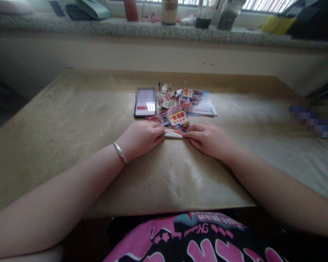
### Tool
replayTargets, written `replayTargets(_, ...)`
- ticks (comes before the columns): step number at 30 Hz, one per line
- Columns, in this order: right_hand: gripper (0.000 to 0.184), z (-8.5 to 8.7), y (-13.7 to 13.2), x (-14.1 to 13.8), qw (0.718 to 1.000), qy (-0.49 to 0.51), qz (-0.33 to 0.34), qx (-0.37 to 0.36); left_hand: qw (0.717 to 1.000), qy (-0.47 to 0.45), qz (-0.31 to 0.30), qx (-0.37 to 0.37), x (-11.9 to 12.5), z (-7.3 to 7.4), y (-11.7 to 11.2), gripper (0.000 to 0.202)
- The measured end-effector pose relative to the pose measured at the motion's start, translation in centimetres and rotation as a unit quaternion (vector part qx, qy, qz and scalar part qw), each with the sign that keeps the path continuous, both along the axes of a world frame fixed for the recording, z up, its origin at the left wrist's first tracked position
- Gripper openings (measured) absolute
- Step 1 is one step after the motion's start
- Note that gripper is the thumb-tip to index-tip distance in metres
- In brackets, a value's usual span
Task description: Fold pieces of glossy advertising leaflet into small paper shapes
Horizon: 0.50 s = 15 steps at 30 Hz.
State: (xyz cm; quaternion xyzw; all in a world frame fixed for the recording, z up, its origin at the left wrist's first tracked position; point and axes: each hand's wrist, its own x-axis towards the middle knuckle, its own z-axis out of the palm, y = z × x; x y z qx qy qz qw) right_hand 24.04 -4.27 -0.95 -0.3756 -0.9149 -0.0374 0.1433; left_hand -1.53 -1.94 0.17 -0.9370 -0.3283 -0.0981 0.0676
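Observation:
A colourful printed paper sheet [164, 118] lies on the table with its near edge folded over into a pale strip. The fingers of my left hand [142, 136], with a silver bangle at the wrist, are closed on the left end of that fold. At the right end, my right hand [209, 140] grips the same fold between thumb and fingers. Just beyond the sheet stands a folded paper shape [165, 96] with pointed tips. Left of it is a smartphone [144, 108] with its screen lit.
A stack of printed sheets [203, 103] lies behind my right hand. The table [57, 156] has a tan cover. Beyond its far edge, bottles and jars line a speckled stone sill [150, 31]. A blurred bluish thing [313, 120] is at the far right.

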Motion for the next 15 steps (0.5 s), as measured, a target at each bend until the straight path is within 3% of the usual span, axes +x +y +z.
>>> replayTargets(6,0.028,0.13,-0.09,-0.14,1.0,-0.008,0.003,0.005,0.998,0.039,0.001,0.04,0.16,0.32,-0.45,0.025)
replayTargets(15,0.029,-0.21,0.62,0.02,0.998,-0.026,-0.045,0.029,0.994,0.054,0.004,0.091,0.68,-0.21,-1.09,0.023)
